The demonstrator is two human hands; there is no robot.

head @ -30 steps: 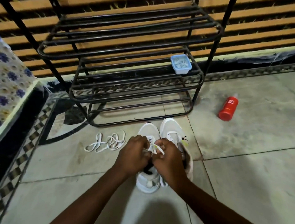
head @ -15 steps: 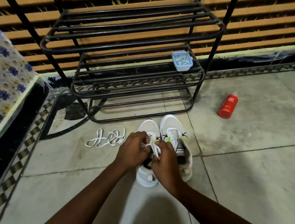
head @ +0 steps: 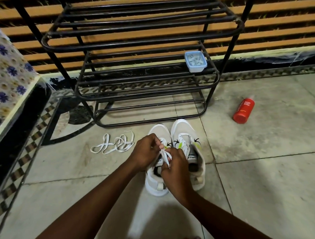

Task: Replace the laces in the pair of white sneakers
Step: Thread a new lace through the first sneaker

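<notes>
Left hand (head: 145,153) and right hand (head: 176,166) pinch the lace (head: 166,156), apparently its ends; uneven pulling could unthread the sneaker (head: 158,133).

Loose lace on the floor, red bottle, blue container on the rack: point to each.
loose lace (head: 122,144), head view, middle of the tangle.
red bottle (head: 243,109), head view, labelled side.
blue container (head: 196,68), head view, front wall.

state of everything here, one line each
left sneaker, upright on floor, being laced
right sneaker, upright beside it, lace threaded
held lace, pinched above the left sneaker
left hand, pinches held lace
right hand, pinches held lace
loose lace, tangled on floor, untouched
red bottle, lying on its side
blue container, upright on rack, contents showing
rack, standing
</notes>
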